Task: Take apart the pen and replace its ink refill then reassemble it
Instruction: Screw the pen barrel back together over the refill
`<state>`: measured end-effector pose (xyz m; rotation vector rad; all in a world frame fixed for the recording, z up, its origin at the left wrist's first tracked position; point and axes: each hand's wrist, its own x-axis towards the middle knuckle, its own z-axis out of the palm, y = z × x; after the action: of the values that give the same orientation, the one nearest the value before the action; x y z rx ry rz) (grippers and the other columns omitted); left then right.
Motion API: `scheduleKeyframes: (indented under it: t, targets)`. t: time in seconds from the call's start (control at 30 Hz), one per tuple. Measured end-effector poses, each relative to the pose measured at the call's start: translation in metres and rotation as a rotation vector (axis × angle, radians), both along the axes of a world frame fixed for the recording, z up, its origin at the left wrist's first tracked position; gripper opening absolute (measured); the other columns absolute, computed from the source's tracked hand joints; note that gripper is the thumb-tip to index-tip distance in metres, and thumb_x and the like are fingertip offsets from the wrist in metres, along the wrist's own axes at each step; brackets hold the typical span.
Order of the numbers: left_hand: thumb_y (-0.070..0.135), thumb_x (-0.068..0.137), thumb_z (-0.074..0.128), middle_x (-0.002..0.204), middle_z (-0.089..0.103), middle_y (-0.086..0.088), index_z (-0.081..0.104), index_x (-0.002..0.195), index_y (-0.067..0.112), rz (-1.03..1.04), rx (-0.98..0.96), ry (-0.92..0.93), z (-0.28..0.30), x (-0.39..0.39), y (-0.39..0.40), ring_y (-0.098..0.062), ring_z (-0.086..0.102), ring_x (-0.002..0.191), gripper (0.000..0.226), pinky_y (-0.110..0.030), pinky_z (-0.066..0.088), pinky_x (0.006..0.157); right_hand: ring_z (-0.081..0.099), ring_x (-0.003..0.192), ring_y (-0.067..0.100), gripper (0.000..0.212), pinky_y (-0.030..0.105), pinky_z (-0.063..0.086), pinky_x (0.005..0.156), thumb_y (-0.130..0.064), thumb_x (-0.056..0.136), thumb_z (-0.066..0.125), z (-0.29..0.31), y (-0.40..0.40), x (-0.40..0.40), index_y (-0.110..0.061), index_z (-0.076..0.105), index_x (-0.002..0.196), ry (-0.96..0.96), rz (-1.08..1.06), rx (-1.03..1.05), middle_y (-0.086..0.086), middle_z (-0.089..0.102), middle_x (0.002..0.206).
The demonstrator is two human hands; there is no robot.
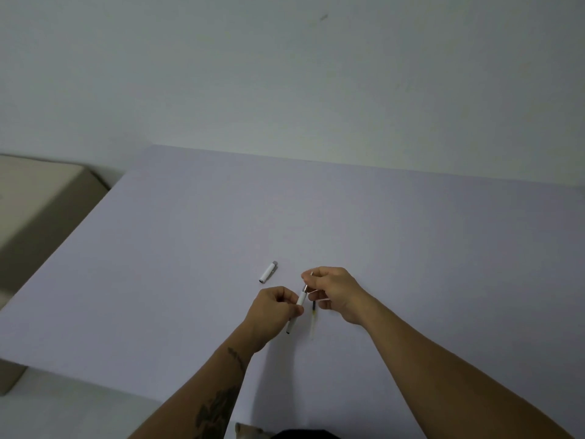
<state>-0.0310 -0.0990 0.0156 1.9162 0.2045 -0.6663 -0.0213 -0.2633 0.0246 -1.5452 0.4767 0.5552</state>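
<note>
My left hand [271,308] grips a white pen barrel [300,301] that slants up to the right, its dark end poking out below the hand. My right hand [332,289] pinches a thin refill [311,274] at the barrel's upper metal end; the fingers hide most of it. A second refill [313,315], dark at the top and pale below, lies on the table just right of the barrel. The white pen cap [268,272] with a grey tip lies on the table up and to the left of my hands.
The work surface is a pale lilac table [411,248] against a white wall. A beige cushioned seat [38,198] stands beyond the table's left edge. The near table edge runs diagonally at lower left.
</note>
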Motion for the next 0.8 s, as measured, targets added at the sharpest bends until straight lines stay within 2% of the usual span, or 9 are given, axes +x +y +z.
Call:
scheduleKeyframes:
  t: [0.17, 0.3, 0.47, 0.57, 0.67, 0.8]
  targets:
    - [0.005, 0.081, 0.070, 0.075, 0.062, -0.004, 0.069, 0.074, 0.016, 0.017, 0.001, -0.006, 0.002, -0.008, -0.006, -0.019, 0.055, 0.074, 0.013, -0.032, 0.049, 0.072, 0.061, 0.075, 0.015, 0.017, 0.027, 0.049, 0.066, -0.009, 0.095, 0.059, 0.005, -0.009, -0.006, -0.006, 0.075, 0.101, 0.002, -0.004, 0.017, 0.004, 0.071, 0.088]
    - [0.003, 0.081, 0.069, 0.071, 0.061, -0.002, 0.068, 0.072, 0.017, 0.016, -0.025, -0.016, 0.007, -0.010, -0.009, -0.018, 0.055, 0.070, 0.017, -0.030, 0.048, 0.069, 0.062, 0.073, 0.016, 0.008, 0.027, 0.049, 0.064, -0.015, 0.093, 0.064, 0.009, -0.007, -0.008, -0.009, 0.066, 0.088, -0.006, -0.021, -0.019, 0.005, 0.070, 0.086]
    - [0.005, 0.080, 0.070, 0.071, 0.060, -0.003, 0.069, 0.074, 0.016, -0.030, -0.032, -0.030, 0.008, -0.007, -0.001, -0.019, 0.054, 0.071, 0.014, -0.031, 0.049, 0.070, 0.061, 0.073, 0.016, 0.016, 0.028, 0.049, 0.065, -0.021, 0.091, 0.066, 0.014, 0.002, -0.011, -0.012, 0.061, 0.079, -0.044, -0.017, -0.118, 0.005, 0.070, 0.085]
    - [0.005, 0.078, 0.071, 0.068, 0.058, -0.002, 0.069, 0.072, 0.016, -0.033, -0.047, -0.041, 0.006, -0.003, 0.010, -0.018, 0.053, 0.069, 0.013, -0.033, 0.048, 0.071, 0.062, 0.074, 0.015, 0.010, 0.029, 0.049, 0.068, -0.020, 0.091, 0.067, 0.019, 0.008, -0.012, -0.011, 0.070, 0.089, -0.038, -0.025, -0.096, 0.002, 0.070, 0.086]
    - [0.004, 0.078, 0.072, 0.066, 0.057, -0.002, 0.069, 0.072, 0.015, -0.052, -0.067, -0.058, 0.007, 0.005, 0.023, -0.019, 0.052, 0.068, 0.012, -0.033, 0.048, 0.072, 0.063, 0.079, 0.016, 0.017, 0.029, 0.050, 0.071, -0.012, 0.094, 0.062, 0.025, 0.017, -0.011, -0.012, 0.075, 0.104, -0.027, -0.054, -0.025, 0.002, 0.072, 0.090]
    - [0.005, 0.079, 0.071, 0.071, 0.058, -0.006, 0.071, 0.078, 0.012, -0.096, -0.073, -0.076, 0.010, 0.015, 0.040, -0.020, 0.054, 0.070, 0.006, -0.034, 0.051, 0.075, 0.063, 0.080, 0.017, 0.012, 0.029, 0.051, 0.070, -0.012, 0.093, 0.063, 0.027, 0.037, -0.008, -0.007, 0.074, 0.096, -0.043, -0.116, -0.081, 0.004, 0.073, 0.090]
